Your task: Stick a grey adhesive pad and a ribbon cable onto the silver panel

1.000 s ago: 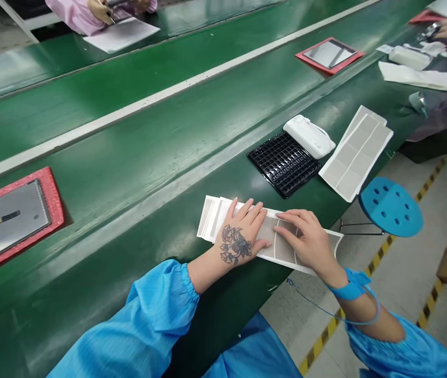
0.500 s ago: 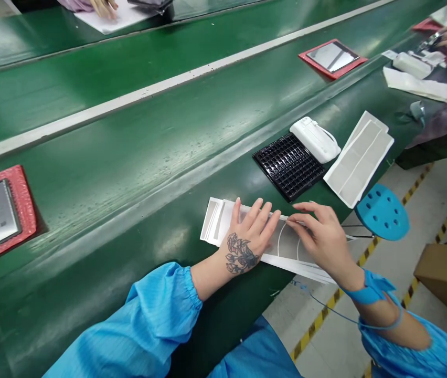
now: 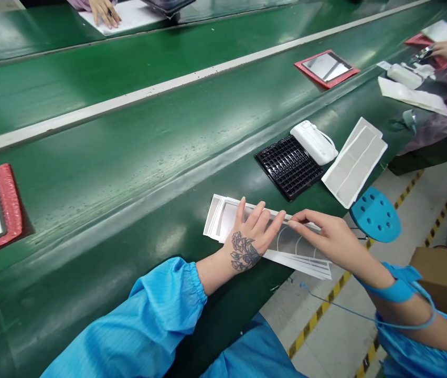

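Glossy green counter (image 3: 160,226): left hand (image 3: 250,242) spreads over oblong white-edged grey sheets (image 3: 291,240); right hand (image 3: 331,236) pinches one, newly bowed, seemingly separating.

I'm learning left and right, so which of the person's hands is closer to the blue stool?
Right. The right hand pinches a sheet on the side toward the blue stool; the left hand lies spread beyond it, farther off.

Sheets (image 3: 292,242) partly hidden by hands (image 3: 245,247), red pad (image 3: 11,205) cut off at left
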{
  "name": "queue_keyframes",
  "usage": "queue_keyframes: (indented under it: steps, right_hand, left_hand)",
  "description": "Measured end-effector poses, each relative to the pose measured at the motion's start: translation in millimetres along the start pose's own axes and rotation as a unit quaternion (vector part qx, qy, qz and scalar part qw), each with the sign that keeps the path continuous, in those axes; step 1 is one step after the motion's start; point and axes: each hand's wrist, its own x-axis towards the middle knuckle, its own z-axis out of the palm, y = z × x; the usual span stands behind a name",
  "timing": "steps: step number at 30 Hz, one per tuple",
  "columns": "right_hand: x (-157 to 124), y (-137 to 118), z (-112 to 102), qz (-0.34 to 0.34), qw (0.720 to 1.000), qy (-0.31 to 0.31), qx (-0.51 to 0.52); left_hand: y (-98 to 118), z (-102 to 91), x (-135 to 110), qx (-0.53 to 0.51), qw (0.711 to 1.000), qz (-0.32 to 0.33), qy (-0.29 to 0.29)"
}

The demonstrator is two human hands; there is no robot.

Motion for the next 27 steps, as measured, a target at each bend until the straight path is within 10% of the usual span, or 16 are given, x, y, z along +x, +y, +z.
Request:
queue_keyframes:
  steps: [10, 17, 27]
  right_hand:
    - [22.7, 4.4, -5.5, 0.131, 0.957, -0.186, 0.18]
    - [24.4, -0.5, -1.2, 0.176, 0.945, -0.2, 0.189]
    - [24.8, 7.8, 7.7, 0.181, 0.95, -0.19, 0.168]
  left_hand:
    - [-2.1, 5.7, -1.7, -0.039, 0.999, -0.009, 0.021]
    - [-2.7, 9.3, -2.0, -0.056, 0.996, -0.003, 0.062]
    - [-6.3, 5.3, -2.0, -0.106, 0.994, -0.013, -0.036]
